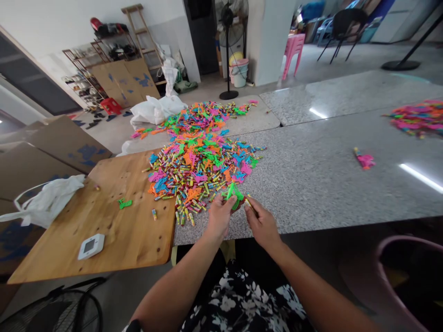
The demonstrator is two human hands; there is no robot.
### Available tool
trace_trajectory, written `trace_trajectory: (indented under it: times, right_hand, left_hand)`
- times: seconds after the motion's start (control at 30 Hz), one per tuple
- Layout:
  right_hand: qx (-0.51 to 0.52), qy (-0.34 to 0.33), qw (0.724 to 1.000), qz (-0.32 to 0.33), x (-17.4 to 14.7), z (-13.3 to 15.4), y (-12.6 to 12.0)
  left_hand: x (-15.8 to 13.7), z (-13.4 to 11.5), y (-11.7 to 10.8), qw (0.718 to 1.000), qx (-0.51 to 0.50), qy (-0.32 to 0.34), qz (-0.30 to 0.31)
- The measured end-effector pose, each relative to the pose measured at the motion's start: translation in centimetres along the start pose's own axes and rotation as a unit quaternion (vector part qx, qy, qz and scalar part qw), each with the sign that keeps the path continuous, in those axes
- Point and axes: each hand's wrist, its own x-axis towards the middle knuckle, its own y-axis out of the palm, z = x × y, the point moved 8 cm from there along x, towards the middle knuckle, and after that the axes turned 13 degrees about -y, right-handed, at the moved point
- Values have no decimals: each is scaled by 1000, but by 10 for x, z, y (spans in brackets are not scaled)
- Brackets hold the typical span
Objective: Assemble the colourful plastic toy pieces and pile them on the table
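My left hand (220, 213) is closed on a bright green plastic piece (234, 192) with an open, frame-like shape; its exact kind is unclear. Close beside it, my right hand (261, 221) pinches a small printed tube (248, 203), yellowish, with its tip pointing at the green piece. Both hands are over the near edge of the speckled stone table (311, 184). Just beyond them lies a big heap of similar tubes and colored plastic pieces (204, 166) in orange, pink, blue and green.
On the wooden board (131, 240) at left are a white device with a screen (91, 246), a loose green piece (124, 203) and a white plastic bag (51, 198). Another colored pile (418, 119) lies far right, near a pink piece (365, 160). A pink-rimmed bin (384, 251) stands lower right.
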Motion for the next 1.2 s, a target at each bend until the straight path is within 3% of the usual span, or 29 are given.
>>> trace_trajectory:
  times: [0.1,0.17,0.27,0.37,0.43,0.5,0.57,0.63,0.7,0.73,0.8,0.87,0.93,1.07,1.13,1.2]
  right_hand:
    - [-96,-61,993,-22,-3,11,-2]
    - [-109,-66,992,-13,-5,10,-2]
    - [-91,-1,995,43,-1,-14,-16]
    - [-70,111,989,71,17,-54,-65]
    - [-66,162,984,-30,39,-75,-125]
    - [-36,143,969,-198,62,-82,-183]
    - [-23,112,953,-281,77,-82,-208]
    - [-71,109,967,-220,87,-82,-190]
    - [-172,97,978,-67,85,-82,-139]
    - [-226,69,972,13,80,-79,-108]
    - [-323,11,941,103,63,-73,-56]
    - [-376,-22,915,142,49,-70,-21]
    - [-383,-24,912,146,43,-70,-8]
    - [-257,32,962,88,51,-71,-21]
    - [-128,64,988,56,53,-67,-27]
    - [6,81,996,32,52,-54,-25]
  left_hand:
    - [-3,6,-1,996,16,53,-63]
    - [-3,16,3,996,7,61,-72]
    - [12,34,10,999,42,-3,-35]
    - [43,32,9,980,194,-40,-21]
    - [70,5,2,945,321,17,-65]
    - [95,-27,-2,892,428,86,-118]
    - [117,-53,2,830,521,130,-152]
    - [134,-67,8,764,603,137,-181]
    - [146,-71,13,710,665,120,-200]
    - [149,-70,15,691,685,107,-204]
    - [152,-66,17,672,708,87,-199]
    - [151,-64,17,673,710,80,-191]
    - [148,-66,13,697,689,86,-181]
    - [134,-77,-8,756,624,104,-169]
    - [123,-78,-21,806,566,90,-148]
    - [107,-70,-29,885,453,60,-87]
